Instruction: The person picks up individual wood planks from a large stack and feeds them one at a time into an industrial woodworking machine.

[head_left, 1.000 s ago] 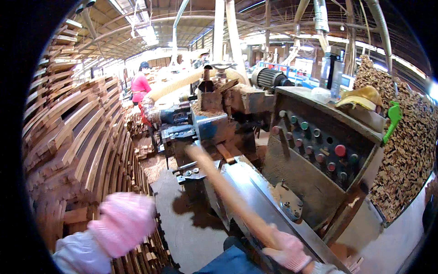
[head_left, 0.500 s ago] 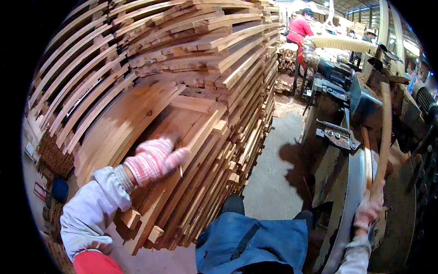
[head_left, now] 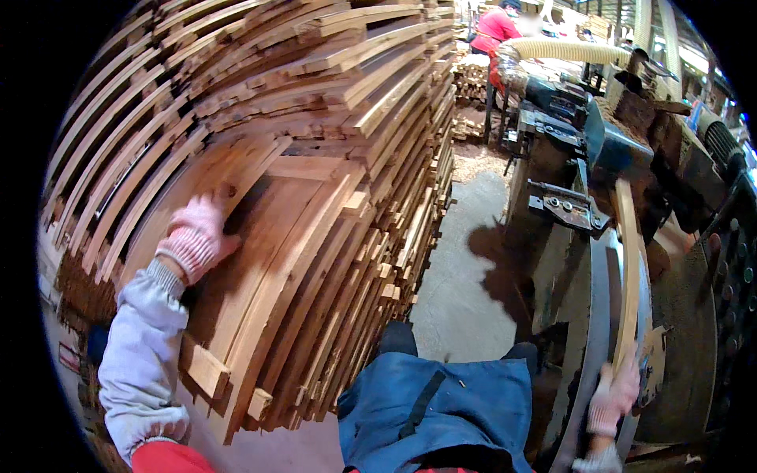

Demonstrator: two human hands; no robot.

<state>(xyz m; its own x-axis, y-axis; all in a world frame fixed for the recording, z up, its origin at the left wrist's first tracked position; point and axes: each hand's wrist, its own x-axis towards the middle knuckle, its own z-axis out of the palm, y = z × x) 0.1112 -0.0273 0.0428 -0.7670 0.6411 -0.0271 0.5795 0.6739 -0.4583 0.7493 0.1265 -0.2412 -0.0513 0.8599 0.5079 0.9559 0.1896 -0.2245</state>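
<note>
- Setting: a woodworking shop with a grey concrete floor (head_left: 461, 292), sawdust scattered near the machine base and roof beams visible at the upper right.
- Stack of curved wooden slats (head_left: 331, 158): fills the left half of the view, layered in bowed rows from floor level to above head height.
- Left hand (head_left: 195, 240): in a pink knit glove with a grey sleeve, fingers bent over the top layer of the stack and resting on one curved slat (head_left: 260, 260) — whether it grips the slat or only presses on it cannot be told.
- Right hand (head_left: 613, 398): also gloved in pink, clenched around the lower end of a second curved strip (head_left: 627, 268).
- Second curved strip: stands nearly upright along the machine's metal counter (head_left: 587, 315), its upper end near the blue machine housing (head_left: 611, 142).
- Machine (head_left: 678, 181): occupies the right side; a ribbed pale extraction hose (head_left: 568, 51) runs across its top, and a panel with buttons (head_left: 733, 268) sits at the far right edge.
- Blue apron (head_left: 441, 410): covers the person's lap at the lower centre.
- Background: another person in a red top (head_left: 495, 27) stands beyond the machine — well apart from both hands.
</note>
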